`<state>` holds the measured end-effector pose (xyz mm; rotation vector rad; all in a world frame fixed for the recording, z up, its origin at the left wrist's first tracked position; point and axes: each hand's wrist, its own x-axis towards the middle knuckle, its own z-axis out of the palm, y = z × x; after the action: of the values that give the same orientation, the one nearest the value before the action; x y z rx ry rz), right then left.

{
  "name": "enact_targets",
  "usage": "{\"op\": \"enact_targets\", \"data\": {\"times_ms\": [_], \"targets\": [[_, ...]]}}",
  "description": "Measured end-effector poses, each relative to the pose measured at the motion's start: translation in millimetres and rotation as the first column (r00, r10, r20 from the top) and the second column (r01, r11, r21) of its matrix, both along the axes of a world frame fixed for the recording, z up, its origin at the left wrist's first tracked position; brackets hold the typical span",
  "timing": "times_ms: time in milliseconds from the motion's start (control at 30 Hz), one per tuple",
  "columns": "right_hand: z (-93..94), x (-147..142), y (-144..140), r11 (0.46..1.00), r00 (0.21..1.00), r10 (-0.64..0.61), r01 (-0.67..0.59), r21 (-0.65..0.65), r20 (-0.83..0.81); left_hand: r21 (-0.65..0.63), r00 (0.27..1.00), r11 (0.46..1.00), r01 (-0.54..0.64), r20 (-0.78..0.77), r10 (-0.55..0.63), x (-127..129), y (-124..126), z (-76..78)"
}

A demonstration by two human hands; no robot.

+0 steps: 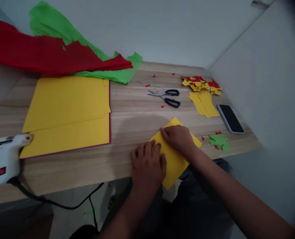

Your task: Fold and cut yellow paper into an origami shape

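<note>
A sheet of yellow paper (173, 166) lies turned like a diamond at the table's front edge, its near corner overhanging. My left hand (147, 162) holds the sheet down at its left side, fingers bent and thumb over the surface. Across the upper part, my right hand (179, 138) is closed and presses on the paper, its knuckles curled. What lies under the right palm is hidden. Beyond both hands, scissors (166, 96) with dark blue handles lie with their blades slightly apart.
Large yellow sheets (67, 106) are stacked left, below red crepe paper (50, 54) and green crepe paper (55, 23). A white glue gun (9, 156) with a black cord is front left. Rightward lie yellow strips (204, 103), red-yellow cutouts (201, 83), a phone (230, 118) and green scraps (219, 141).
</note>
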<state>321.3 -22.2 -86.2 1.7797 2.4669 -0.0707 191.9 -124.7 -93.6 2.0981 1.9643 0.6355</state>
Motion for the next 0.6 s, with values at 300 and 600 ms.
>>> {"op": "enact_targets", "data": {"times_ms": [300,600], "targets": [[2.9,6.0,5.4,0.999,0.998,-0.054,0.054,-0.002,0.011,-0.007,1.000,1.000,0.007,-0.001,-0.007,-0.6,0.0,0.1],[1.5,8.8,6.3,0.998,0.998,-0.066,0.066,-0.006,0.005,-0.001,1.000,1.000,-0.001,-0.018,0.001,-0.3,-0.3,-0.1]]}}
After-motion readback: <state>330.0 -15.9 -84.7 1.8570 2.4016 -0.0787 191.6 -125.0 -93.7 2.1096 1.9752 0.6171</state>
